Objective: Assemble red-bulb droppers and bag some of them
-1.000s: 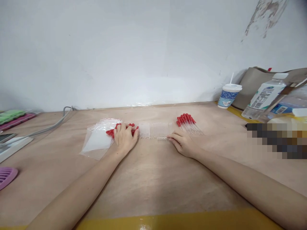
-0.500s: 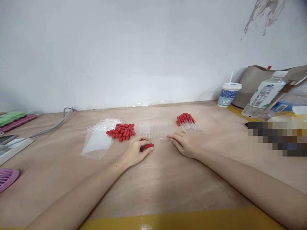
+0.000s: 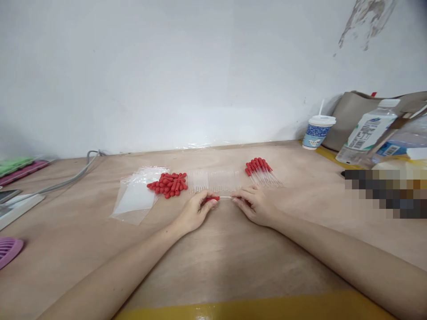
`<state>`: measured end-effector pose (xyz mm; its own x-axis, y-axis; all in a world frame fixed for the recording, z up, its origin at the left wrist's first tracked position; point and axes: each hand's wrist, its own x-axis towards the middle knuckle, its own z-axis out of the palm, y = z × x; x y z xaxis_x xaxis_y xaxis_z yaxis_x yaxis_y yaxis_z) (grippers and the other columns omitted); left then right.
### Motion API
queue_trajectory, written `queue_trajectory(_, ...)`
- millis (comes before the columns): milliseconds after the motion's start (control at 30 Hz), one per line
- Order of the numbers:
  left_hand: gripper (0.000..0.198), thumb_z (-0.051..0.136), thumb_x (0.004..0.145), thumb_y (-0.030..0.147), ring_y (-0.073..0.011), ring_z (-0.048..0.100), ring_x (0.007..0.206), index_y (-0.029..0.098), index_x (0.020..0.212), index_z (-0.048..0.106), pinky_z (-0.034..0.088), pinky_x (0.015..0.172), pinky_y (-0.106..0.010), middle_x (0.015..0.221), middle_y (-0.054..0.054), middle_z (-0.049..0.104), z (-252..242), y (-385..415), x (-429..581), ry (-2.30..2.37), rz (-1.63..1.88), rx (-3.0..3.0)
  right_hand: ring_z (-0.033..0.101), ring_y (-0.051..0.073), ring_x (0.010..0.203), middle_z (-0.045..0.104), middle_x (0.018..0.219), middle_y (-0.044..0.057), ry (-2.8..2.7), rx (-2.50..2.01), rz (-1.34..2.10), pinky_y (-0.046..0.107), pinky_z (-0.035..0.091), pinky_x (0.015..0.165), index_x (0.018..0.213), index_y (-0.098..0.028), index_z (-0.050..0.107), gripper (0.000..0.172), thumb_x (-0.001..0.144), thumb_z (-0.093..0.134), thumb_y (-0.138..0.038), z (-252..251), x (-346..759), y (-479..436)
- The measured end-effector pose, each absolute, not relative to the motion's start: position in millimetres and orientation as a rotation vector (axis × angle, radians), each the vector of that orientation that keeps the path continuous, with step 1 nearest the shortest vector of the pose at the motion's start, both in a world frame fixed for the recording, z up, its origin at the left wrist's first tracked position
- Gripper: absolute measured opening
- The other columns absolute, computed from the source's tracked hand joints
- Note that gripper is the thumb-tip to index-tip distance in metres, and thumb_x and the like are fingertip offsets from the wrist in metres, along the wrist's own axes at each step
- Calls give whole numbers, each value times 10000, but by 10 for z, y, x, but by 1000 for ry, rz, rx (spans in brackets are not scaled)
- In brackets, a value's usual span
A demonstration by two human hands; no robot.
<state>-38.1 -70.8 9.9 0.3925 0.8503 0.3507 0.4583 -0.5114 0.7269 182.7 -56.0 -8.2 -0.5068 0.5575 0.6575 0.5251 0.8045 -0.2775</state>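
Between thumb and fingers, my left hand grips a red rubber dropper bulb. My right hand pinches a thin clear glass dropper tube, whose left end meets the bulb's open end; how far it sits inside I cannot tell. Just beyond my hands lies a row of clear tubes. A pile of loose red bulbs is to the left of that row. On its right, several droppers with red bulbs fitted lie side by side.
Clear zip bags lie left of the bulb pile. A paper cup, a plastic bottle and a grey bag stand at the back right. A grey cable and a purple slotted object are on the left.
My hands have come closer together. The bulb in my left hand has moved right and slightly up to meet the tube, which my right hand now holds slightly lower.
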Motion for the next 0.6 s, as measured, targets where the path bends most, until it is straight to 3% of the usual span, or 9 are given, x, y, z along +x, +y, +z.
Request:
queue_trajectory(333,189,516,838,288,-109,547,597,149,892,632,465,571,-219,674,-4,588,67,-728,-369,1072,866,2054,547,106,657,653,775,-2,-2385,-757,116,286,294,694,975,-236,640,218,907,432,-234,-23,1855,-470)
queue_trajectory(600,238,558,814,353,-128,584,613,141,868,651,485,585,-234,689,-17,636,72,-699,-388,1145,887,2084,522,130,630,648,732,41,-2354,-830,-264,304,293,677,877,-171,638,238,896,401,-188,-38,1778,-575)
